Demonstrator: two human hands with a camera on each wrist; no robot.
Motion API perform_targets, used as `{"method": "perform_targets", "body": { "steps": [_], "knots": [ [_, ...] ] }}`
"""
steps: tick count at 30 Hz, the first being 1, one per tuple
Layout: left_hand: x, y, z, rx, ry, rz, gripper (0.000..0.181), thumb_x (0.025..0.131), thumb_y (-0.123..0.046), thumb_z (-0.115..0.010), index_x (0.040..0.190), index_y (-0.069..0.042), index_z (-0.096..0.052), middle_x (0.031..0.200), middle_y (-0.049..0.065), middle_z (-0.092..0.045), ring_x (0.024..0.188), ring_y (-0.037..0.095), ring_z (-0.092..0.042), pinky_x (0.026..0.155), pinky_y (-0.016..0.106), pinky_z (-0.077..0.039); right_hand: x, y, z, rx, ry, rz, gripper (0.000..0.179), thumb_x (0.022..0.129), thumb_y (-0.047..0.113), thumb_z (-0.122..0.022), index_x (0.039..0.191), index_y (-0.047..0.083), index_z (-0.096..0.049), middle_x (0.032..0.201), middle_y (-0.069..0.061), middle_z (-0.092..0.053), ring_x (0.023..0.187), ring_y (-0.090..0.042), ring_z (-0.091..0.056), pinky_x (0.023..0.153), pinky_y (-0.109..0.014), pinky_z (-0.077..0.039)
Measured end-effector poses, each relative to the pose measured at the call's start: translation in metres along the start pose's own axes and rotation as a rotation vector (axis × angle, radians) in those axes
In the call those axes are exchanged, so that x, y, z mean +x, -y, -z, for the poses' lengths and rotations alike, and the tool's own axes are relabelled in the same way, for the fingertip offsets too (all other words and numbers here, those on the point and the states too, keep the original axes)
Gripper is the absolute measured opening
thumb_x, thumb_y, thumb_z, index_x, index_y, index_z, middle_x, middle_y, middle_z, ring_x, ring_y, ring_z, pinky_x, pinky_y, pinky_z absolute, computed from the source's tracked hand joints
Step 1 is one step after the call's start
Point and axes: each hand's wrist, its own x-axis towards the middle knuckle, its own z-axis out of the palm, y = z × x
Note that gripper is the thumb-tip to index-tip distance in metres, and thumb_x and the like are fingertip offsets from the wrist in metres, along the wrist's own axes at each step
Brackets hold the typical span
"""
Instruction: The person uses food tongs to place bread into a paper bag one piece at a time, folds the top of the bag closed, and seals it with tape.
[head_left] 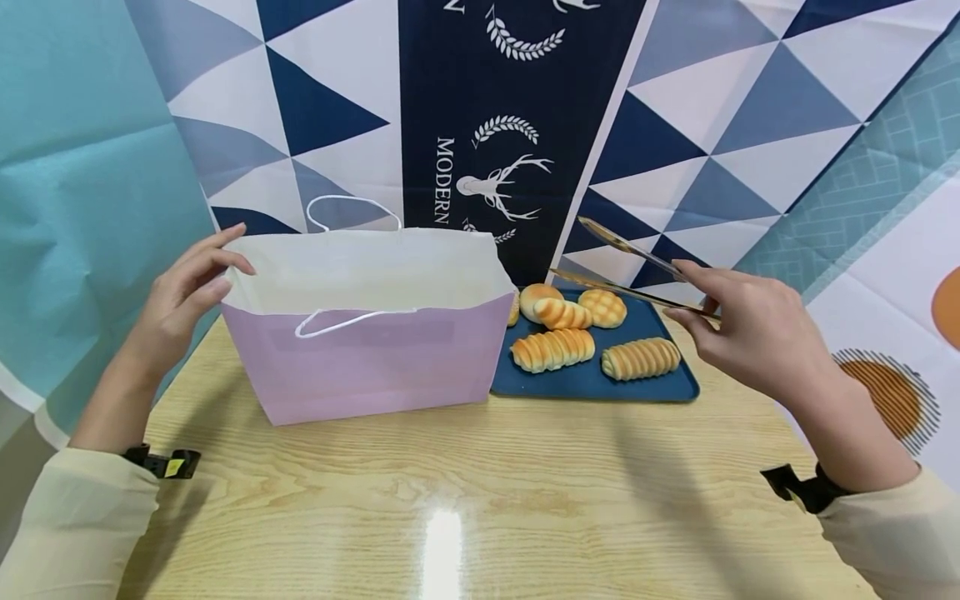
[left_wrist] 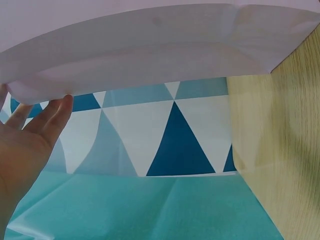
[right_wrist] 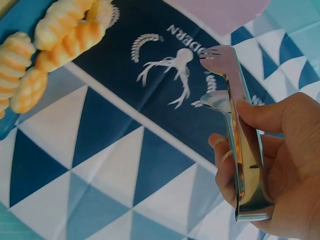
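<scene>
A lilac paper bag (head_left: 367, 358) with a white inside and white cord handles stands upright, its mouth wide. My left hand (head_left: 191, 287) holds the rim at the bag's left end; in the left wrist view its fingertips (left_wrist: 65, 102) meet the paper side. My right hand (head_left: 757, 325) grips metal tongs (right_wrist: 240, 145), raised at the right with their two arms apart and nothing between the tips. Below the tongs lies a blue tray (head_left: 585, 387) with several bread rolls, among them a ridged roll (head_left: 553, 350), a browner ridged roll (head_left: 641, 359) and a crosshatched bun (head_left: 602, 307).
A light wood table (head_left: 375, 508) carries the bag and tray, which sit side by side at its back. Behind them hangs a patterned cloth (head_left: 330, 108) with triangles and a dark deer panel. The bag's right side covers the tray's left end.
</scene>
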Motion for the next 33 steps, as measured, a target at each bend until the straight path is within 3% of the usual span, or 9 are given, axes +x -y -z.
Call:
{"method": "perform_targets", "body": {
  "steps": [4,8,15,21,29,33],
  "knots": [
    [0.000,0.000,0.000,0.001,0.001,-0.002,0.026,0.103,-0.006,-0.046,0.114,0.006,-0.067,0.166,0.007,-0.041,0.150,0.017,-0.037,0.104,0.018,-0.033,-0.001,-0.012,-0.007,0.007,0.054,-0.049,0.056,0.093,0.013,-0.081,0.146,0.002,-0.062,0.074,-0.007,-0.070,0.053,-0.013,-0.051,0.047,-0.033,-0.034],
    [0.001,0.000,0.001,0.006,0.006,0.001,0.026,0.103,-0.007,-0.046,0.115,0.005,-0.067,0.166,0.006,-0.041,0.151,0.018,-0.037,0.105,0.019,-0.033,-0.002,-0.022,-0.019,0.014,0.126,-0.091,0.058,0.096,0.017,-0.078,0.148,0.001,-0.060,0.056,0.003,-0.052,0.048,-0.014,-0.042,0.046,-0.034,-0.031],
    [0.000,0.000,0.001,0.015,0.010,-0.001,0.026,0.104,-0.006,-0.046,0.115,0.005,-0.067,0.166,0.005,-0.041,0.151,0.017,-0.036,0.105,0.018,-0.033,-0.003,-0.035,-0.041,0.036,0.210,-0.100,0.057,0.097,0.021,-0.078,0.147,-0.001,-0.060,0.076,-0.003,-0.066,0.054,-0.012,-0.051,0.049,-0.036,-0.036],
    [0.000,0.001,0.000,0.021,0.015,-0.019,0.026,0.103,-0.005,-0.046,0.116,0.005,-0.066,0.166,0.008,-0.041,0.152,0.017,-0.036,0.103,0.017,-0.034,-0.004,-0.044,-0.057,0.041,0.227,-0.078,0.053,0.095,0.018,-0.078,0.142,-0.004,-0.062,0.089,-0.012,-0.074,0.059,-0.012,-0.059,0.051,-0.037,-0.040],
    [0.001,0.001,0.000,0.021,0.018,-0.029,0.026,0.104,-0.004,-0.045,0.115,0.006,-0.066,0.166,0.008,-0.041,0.151,0.017,-0.036,0.103,0.017,-0.033,-0.005,-0.052,-0.076,0.051,0.296,-0.108,0.050,0.096,0.016,-0.075,0.141,-0.005,-0.063,0.067,0.001,-0.061,0.052,-0.014,-0.049,0.049,-0.037,-0.034],
    [0.000,0.001,0.000,0.018,0.021,-0.026,0.026,0.104,-0.004,-0.045,0.115,0.006,-0.066,0.166,0.006,-0.041,0.152,0.018,-0.035,0.103,0.017,-0.033,-0.005,-0.054,-0.086,0.076,0.320,-0.105,0.050,0.097,0.016,-0.074,0.140,-0.006,-0.063,0.071,-0.001,-0.062,0.050,-0.014,-0.047,0.049,-0.036,-0.033]
  ]
}}
